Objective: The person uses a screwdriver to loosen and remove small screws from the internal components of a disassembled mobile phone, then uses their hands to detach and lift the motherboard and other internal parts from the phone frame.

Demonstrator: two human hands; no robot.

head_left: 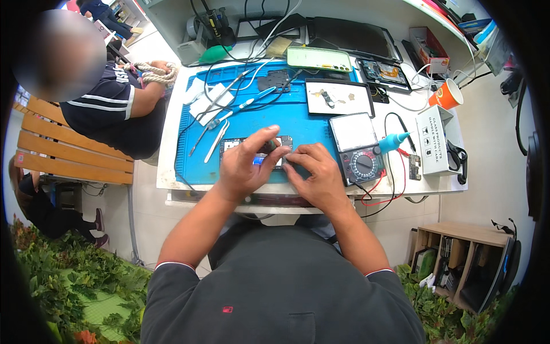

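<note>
An opened phone (231, 144) with its inner parts exposed lies on the blue work mat (315, 123), partly covered by my hands. My left hand (243, 169) is over its middle, index finger and thumb curled round a small dark thing that I cannot make out. At the phone's right end is my right hand (318, 176), fingers bent and tips drawn together; what they pinch, if anything, is hidden. Left of the phone lie metal tweezers (216, 141) and a blue-and-white toothbrush (246, 105).
Right of my hands stands a multimeter (363, 163) with red and black leads, beside a blue squeeze bottle (394, 141). Further right are a white box (436, 140), black scissors (456, 157) and an orange cup (446, 94). Cables cross the mat. A person (109, 109) sits at the left.
</note>
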